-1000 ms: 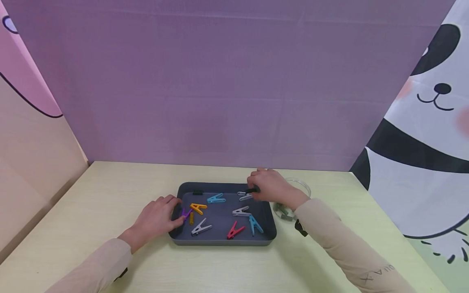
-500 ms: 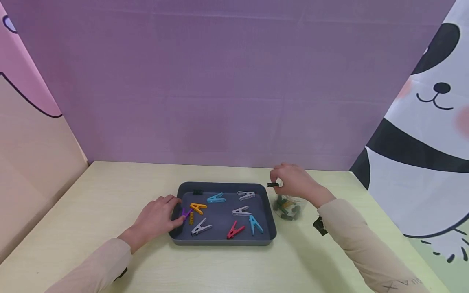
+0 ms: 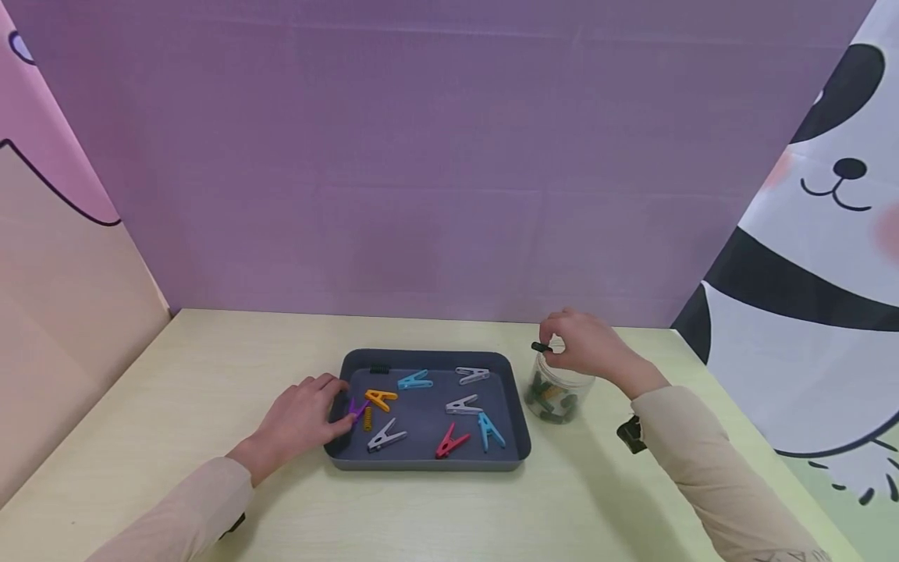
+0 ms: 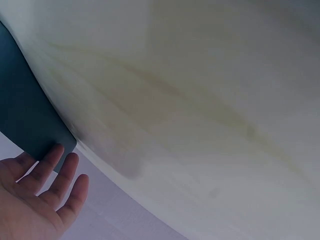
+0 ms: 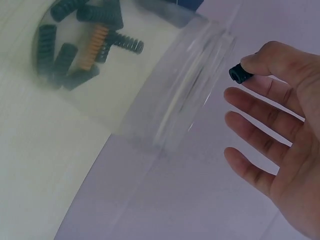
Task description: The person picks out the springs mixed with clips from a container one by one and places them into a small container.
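Note:
My right hand (image 3: 586,347) pinches a short dark coil spring (image 5: 240,74) between thumb and index finger, the other fingers spread apart. It holds the spring above the mouth of a clear jar (image 5: 167,110), which contains several dark springs and an orange one (image 5: 94,46). My left hand (image 3: 298,421) rests at the left rim of a dark grey tray (image 3: 428,465), its fingers loosely extended along the wall in the left wrist view. Close by the left thumb, a purple clothespin (image 3: 360,409) lies partly hidden inside the tray.
Inside the tray lie a yellow clothespin (image 3: 381,399), a red one (image 3: 451,442), blue ones (image 3: 415,380) and several grey ones (image 3: 386,437). A yellow spring (image 3: 367,419) and a dark spring (image 3: 379,369) lie there too. Behind the wooden table (image 3: 281,343) hangs a purple cloth (image 3: 421,195).
My right hand has lifted the dark spring from the tray's far right corner and carried it right, over the jar. The left hand has stayed at the tray's rim.

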### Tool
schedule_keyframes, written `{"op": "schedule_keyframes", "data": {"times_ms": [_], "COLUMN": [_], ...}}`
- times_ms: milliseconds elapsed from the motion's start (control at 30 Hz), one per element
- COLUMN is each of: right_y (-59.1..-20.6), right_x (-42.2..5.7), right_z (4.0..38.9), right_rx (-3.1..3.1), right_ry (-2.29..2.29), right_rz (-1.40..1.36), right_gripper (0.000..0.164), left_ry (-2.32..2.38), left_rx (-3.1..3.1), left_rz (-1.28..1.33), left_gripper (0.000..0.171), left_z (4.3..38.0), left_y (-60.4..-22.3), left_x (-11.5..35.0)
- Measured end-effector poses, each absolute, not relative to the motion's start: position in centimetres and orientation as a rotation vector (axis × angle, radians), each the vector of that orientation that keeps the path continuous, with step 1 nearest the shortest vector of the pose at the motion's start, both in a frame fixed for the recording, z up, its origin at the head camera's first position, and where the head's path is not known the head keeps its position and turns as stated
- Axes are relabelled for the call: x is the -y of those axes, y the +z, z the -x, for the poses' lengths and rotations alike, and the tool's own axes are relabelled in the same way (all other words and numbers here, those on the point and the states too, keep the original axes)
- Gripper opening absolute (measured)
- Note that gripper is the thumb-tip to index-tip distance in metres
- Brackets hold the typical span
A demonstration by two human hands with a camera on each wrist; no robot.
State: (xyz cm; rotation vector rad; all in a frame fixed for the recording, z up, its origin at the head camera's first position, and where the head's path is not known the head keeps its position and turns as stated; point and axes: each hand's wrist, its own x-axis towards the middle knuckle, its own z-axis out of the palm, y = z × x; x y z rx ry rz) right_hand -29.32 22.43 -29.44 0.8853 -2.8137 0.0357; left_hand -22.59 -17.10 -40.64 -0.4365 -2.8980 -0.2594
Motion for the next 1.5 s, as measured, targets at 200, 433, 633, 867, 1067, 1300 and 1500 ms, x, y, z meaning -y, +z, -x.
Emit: {"op": "schedule_keyframes", "data": {"times_ms": [200, 433, 633, 867, 1067, 1300, 1500], "right_y": [-29.9, -30.7, -31.1, -31.4, -31.6, -31.9, -31.7], "right_x": [-23.7, -24.6, -24.4, -24.3, -24.4, -24.5, -24.6], "right_z": [29.6, 29.6, 29.5, 29.5, 29.5, 29.5, 29.5], "right_rx": [2.790, 2.840, 2.908, 2.907, 2.890, 2.866, 2.848], "right_ry": [0.013, -0.001, -0.013, -0.053, -0.026, 0.000, 0.026], "right_rz": [-0.889, -0.862, -0.832, -0.830, -0.851, -0.855, -0.857], "right_gripper": [0.011, 0.010, 0.011, 0.011, 0.012, 0.014, 0.013], "left_ry": [-0.260, -0.267, -0.251, -0.256, -0.260, -0.260, -0.256], "left_rx": [2.898, 2.910, 2.909, 2.913, 2.905, 2.899, 2.899], "left_rz": [0.435, 0.430, 0.422, 0.418, 0.425, 0.430, 0.427], "left_gripper": [0.050, 0.050, 0.050, 0.051, 0.050, 0.050, 0.050], "left_z": [22.5, 22.6, 22.8, 22.7, 22.6, 22.6, 22.7], "left_y": [-40.6, -40.7, -40.8, -40.7, -40.7, -40.7, -40.8], "left_x": [17.1, 17.1, 17.1, 17.0, 17.1, 17.1, 17.1]}}
